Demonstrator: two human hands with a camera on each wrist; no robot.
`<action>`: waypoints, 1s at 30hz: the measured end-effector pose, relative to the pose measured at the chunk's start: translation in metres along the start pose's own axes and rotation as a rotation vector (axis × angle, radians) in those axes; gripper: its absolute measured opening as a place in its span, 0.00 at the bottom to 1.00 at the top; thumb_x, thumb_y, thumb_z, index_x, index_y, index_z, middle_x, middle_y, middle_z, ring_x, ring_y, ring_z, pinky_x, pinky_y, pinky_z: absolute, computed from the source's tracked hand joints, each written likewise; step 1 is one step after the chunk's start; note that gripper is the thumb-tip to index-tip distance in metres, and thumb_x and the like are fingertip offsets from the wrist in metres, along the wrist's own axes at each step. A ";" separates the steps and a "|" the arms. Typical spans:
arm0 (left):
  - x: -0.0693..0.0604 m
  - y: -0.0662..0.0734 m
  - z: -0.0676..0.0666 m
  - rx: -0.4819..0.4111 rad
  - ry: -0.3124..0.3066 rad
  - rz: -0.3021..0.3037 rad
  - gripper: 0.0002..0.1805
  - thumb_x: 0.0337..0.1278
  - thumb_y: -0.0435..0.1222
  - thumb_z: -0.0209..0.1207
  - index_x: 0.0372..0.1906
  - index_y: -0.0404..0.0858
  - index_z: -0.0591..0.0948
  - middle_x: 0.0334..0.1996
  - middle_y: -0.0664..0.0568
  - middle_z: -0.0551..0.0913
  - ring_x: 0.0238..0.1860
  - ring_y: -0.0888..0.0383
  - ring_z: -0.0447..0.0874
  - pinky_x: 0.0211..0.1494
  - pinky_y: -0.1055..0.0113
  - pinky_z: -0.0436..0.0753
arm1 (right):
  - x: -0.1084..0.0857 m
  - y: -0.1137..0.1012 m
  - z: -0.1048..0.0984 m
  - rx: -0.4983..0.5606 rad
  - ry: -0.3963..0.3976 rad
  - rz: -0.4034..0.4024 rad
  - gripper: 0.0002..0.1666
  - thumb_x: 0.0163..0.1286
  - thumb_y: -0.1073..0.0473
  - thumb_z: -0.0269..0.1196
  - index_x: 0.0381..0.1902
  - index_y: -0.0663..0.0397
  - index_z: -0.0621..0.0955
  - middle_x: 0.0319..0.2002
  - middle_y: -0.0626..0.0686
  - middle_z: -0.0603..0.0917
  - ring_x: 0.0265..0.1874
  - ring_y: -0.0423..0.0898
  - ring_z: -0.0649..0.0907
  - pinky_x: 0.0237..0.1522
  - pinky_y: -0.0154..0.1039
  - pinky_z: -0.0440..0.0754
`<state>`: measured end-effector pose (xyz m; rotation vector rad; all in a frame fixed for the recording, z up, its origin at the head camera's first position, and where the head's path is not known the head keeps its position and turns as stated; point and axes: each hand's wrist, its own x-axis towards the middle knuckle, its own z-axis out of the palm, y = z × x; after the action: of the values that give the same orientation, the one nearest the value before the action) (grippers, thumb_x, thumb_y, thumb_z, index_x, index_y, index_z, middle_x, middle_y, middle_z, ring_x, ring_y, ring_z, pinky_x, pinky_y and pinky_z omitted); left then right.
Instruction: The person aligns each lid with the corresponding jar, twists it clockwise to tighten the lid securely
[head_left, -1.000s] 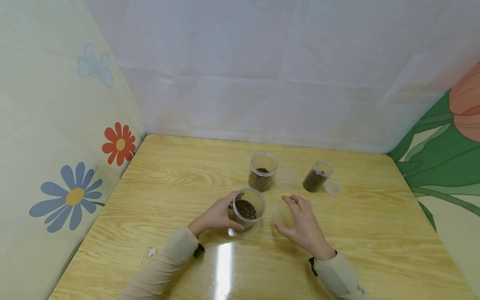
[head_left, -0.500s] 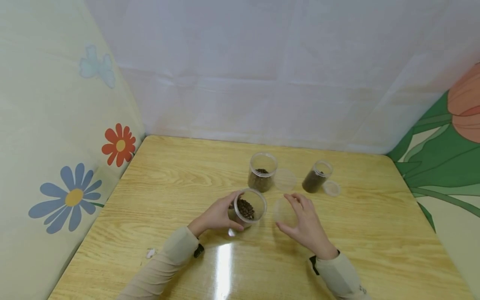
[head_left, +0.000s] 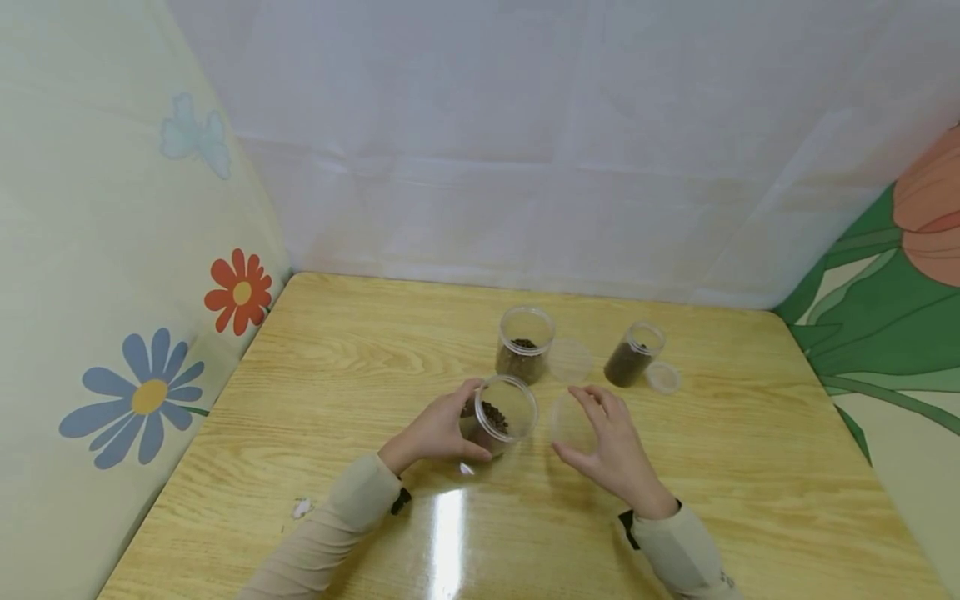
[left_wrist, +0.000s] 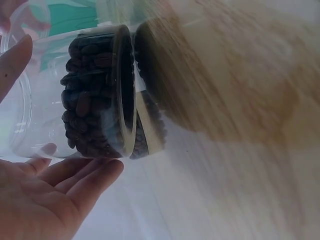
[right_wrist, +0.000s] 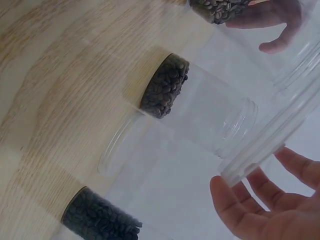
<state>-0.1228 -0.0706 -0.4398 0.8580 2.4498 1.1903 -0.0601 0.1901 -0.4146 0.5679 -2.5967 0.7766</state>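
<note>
My left hand [head_left: 433, 429] grips a clear jar [head_left: 480, 433] part-filled with dark coffee beans [left_wrist: 92, 95]. The jar leans to the right, its wide open mouth facing my right hand. In the left wrist view, its base is close above its own reflection; whether an edge touches the table, I cannot tell. My right hand [head_left: 621, 457] pinches a clear round lid [right_wrist: 280, 132] at its rim, between thumb and fingers. That lid is held up beside the jar's mouth, apart from it, and is faint in the head view.
Behind stands another uncovered jar of beans [head_left: 522, 362], with a clear lid [head_left: 572, 360] lying beside it. Farther right is a narrower jar of beans [head_left: 628, 362] with its small lid [head_left: 663, 377]. A white scrap [head_left: 302, 507] lies on the wooden table [head_left: 360, 333] at left.
The jar in my left hand has tipped further to the right, and its beans show less through the mouth. My right hand with the lid has hardly moved.
</note>
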 end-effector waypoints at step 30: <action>0.004 0.012 0.000 0.111 -0.022 0.045 0.52 0.26 0.40 0.75 0.65 0.41 0.61 0.56 0.48 0.73 0.55 0.53 0.72 0.59 0.54 0.68 | 0.020 -0.020 -0.005 0.169 -0.148 -0.011 0.45 0.48 0.51 0.71 0.62 0.58 0.67 0.58 0.59 0.68 0.57 0.56 0.68 0.52 0.57 0.70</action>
<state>-0.1212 -0.0628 -0.4302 0.9565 2.5115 1.0621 -0.0663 0.1722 -0.3930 0.7128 -2.6746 0.9924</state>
